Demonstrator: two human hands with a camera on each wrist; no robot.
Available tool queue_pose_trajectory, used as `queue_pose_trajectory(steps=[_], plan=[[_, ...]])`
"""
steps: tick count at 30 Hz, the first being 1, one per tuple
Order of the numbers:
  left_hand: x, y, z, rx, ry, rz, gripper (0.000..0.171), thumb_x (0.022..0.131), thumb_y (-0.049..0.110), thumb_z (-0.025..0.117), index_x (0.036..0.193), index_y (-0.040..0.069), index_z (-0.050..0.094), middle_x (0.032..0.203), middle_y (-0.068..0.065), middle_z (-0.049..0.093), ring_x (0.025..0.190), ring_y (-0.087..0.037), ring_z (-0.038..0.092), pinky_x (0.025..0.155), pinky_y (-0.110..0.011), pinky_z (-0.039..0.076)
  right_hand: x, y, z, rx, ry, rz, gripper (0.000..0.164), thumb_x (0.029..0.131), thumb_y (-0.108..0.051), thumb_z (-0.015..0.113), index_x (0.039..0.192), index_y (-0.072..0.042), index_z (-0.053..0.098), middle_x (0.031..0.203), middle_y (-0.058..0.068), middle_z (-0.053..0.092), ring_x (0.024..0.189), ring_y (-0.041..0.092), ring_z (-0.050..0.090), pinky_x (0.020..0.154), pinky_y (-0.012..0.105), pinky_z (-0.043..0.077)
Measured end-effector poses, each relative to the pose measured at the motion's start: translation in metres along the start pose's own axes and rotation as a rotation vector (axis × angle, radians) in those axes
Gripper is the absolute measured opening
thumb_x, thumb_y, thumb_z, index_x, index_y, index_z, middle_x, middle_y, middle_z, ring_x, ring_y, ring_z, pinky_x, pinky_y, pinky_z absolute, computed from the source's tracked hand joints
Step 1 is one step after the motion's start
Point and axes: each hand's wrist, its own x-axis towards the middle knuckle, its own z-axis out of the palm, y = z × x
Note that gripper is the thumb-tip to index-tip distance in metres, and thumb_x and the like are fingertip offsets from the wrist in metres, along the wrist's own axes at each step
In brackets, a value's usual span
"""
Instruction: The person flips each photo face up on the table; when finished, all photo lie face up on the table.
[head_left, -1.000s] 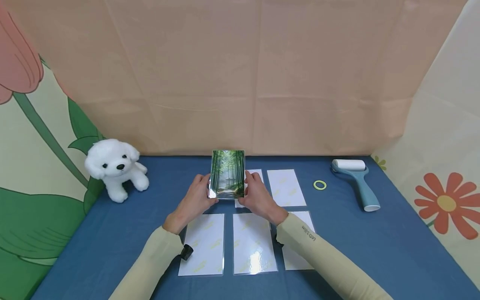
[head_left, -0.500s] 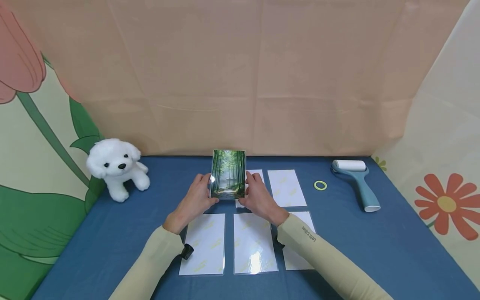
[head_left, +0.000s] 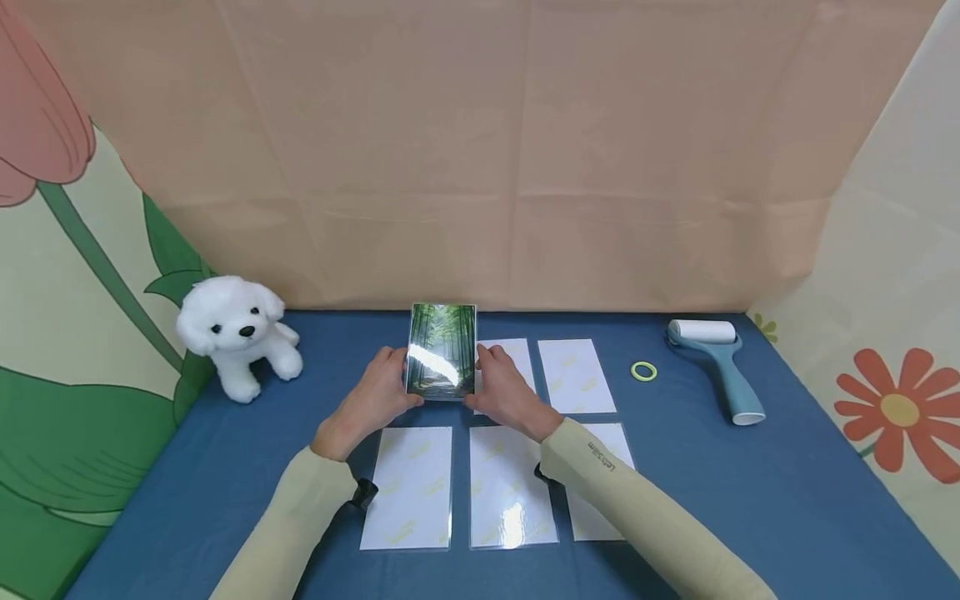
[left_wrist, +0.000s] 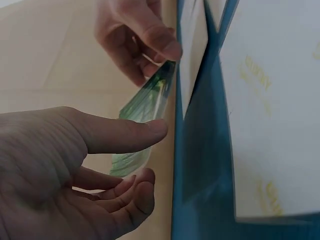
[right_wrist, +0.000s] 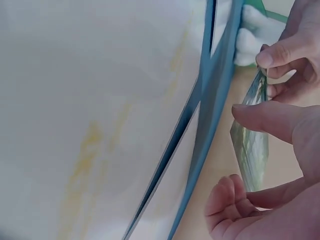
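Observation:
A glossy photo [head_left: 442, 350] of a green forest is held up over the far middle of the table, with a bright glare across it. My left hand [head_left: 369, 402] grips its left edge, thumb near the lower corner. On the opposite edge my right hand [head_left: 512, 393] pinches it the same way. Both wrist views show the photo [left_wrist: 145, 105] tilted between thumbs and curled fingers. Below and to the right, white cards [head_left: 513, 487] with faint yellow print lie face down in rows; the photo and right hand partly cover one at the back.
A white plush dog [head_left: 236, 333] sits at the back left. On the right are a yellow-green ring [head_left: 643, 372] and a blue-handled roller [head_left: 720, 367] with a white drum. The blue tablecloth [head_left: 697, 500] ends at a tan backdrop [head_left: 517, 167].
Both hands have shifted slightly left with the photo. A strong glare now crosses its lower part. The cards, ring, roller and plush dog lie as before.

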Motion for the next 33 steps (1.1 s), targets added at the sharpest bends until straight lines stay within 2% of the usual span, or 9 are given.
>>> queue_pose_trajectory(steps=[2, 6, 11, 20, 25, 30, 33], plan=[[0.000, -0.005, -0.004, 0.006, -0.017, 0.013, 0.072, 0.079, 0.007, 0.086, 0.134, -0.018, 0.047, 0.117, -0.026, 0.052, 0.097, -0.034, 0.054, 0.088, -0.048, 0.049, 0.004, -0.004, 0.003, -0.011, -0.017, -0.009, 0.082, 0.083, -0.017, 0.083, 0.146, 0.011, 0.039, 0.121, 0.016, 0.053, 0.107, 0.028, 0.053, 0.090, 0.037, 0.048], [0.001, -0.017, -0.007, 0.025, -0.078, -0.002, 0.063, 0.080, 0.009, 0.086, 0.128, -0.016, 0.054, 0.119, -0.028, 0.054, 0.104, -0.038, 0.054, 0.090, -0.050, 0.048, 0.008, -0.014, 0.007, -0.062, -0.058, -0.018, 0.072, 0.083, -0.021, 0.085, 0.138, 0.009, 0.049, 0.123, 0.020, 0.055, 0.108, 0.031, 0.055, 0.091, 0.041, 0.049], [0.002, -0.026, -0.007, 0.077, -0.148, -0.037, 0.067, 0.080, 0.014, 0.087, 0.128, -0.018, 0.053, 0.123, -0.032, 0.053, 0.110, -0.042, 0.055, 0.093, -0.052, 0.048, 0.012, -0.025, 0.013, -0.182, -0.082, -0.002, 0.068, 0.081, -0.030, 0.086, 0.128, 0.008, 0.057, 0.119, 0.021, 0.060, 0.107, 0.033, 0.058, 0.093, 0.045, 0.049], [0.003, -0.031, -0.008, 0.119, -0.222, -0.049, 0.067, 0.083, 0.016, 0.085, 0.129, -0.019, 0.051, 0.124, -0.032, 0.054, 0.111, -0.043, 0.055, 0.092, -0.051, 0.048, 0.015, -0.035, 0.022, -0.285, -0.118, 0.081, 0.060, 0.080, -0.039, 0.086, 0.118, 0.001, 0.064, 0.107, 0.014, 0.062, 0.102, 0.031, 0.059, 0.091, 0.048, 0.046], [0.003, -0.033, -0.007, 0.127, -0.244, -0.055, 0.066, 0.083, 0.015, 0.085, 0.128, -0.019, 0.052, 0.119, -0.030, 0.055, 0.108, -0.043, 0.056, 0.090, -0.050, 0.048, 0.015, -0.037, 0.023, -0.311, -0.139, 0.100, 0.061, 0.080, -0.042, 0.085, 0.119, 0.000, 0.065, 0.110, 0.014, 0.063, 0.103, 0.032, 0.059, 0.092, 0.048, 0.046], [0.003, -0.035, -0.002, 0.129, -0.237, -0.046, 0.061, 0.082, 0.015, 0.086, 0.123, -0.018, 0.056, 0.110, -0.025, 0.058, 0.100, -0.039, 0.058, 0.086, -0.050, 0.049, 0.016, -0.036, 0.022, -0.324, -0.168, 0.109, 0.060, 0.081, -0.044, 0.084, 0.120, -0.002, 0.065, 0.112, 0.013, 0.063, 0.105, 0.031, 0.058, 0.094, 0.047, 0.044], [0.003, -0.037, 0.000, 0.127, -0.228, -0.037, 0.057, 0.081, 0.014, 0.086, 0.120, -0.017, 0.058, 0.106, -0.023, 0.059, 0.097, -0.038, 0.058, 0.085, -0.050, 0.050, 0.017, -0.036, 0.021, -0.320, -0.184, 0.113, 0.053, 0.081, -0.044, 0.084, 0.112, -0.004, 0.068, 0.107, 0.011, 0.063, 0.101, 0.030, 0.058, 0.092, 0.047, 0.044]])
